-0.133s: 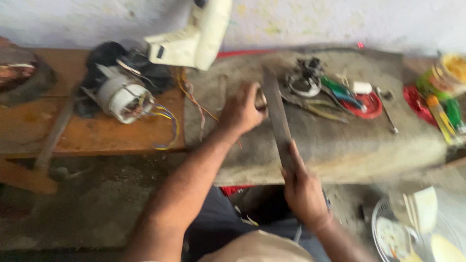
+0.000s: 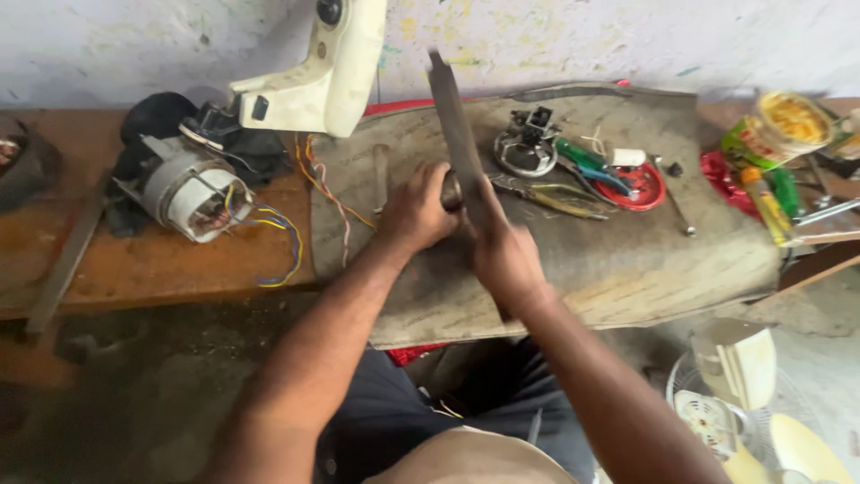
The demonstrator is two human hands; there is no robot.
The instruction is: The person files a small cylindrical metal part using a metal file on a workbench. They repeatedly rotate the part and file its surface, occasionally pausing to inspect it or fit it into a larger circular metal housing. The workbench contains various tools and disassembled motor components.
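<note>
On the grey mat over a wooden bench, a seated person files a small metal part.

Nearest, the right hand is closed round the lower end of a long flat file, which slants up toward the wall. Just left, the left hand pinches a small round metal part against the blade. This looks like mid-filing; the next stroke needs that part held firm. Farther off lie pliers, a red lid and a wired motor.
</note>
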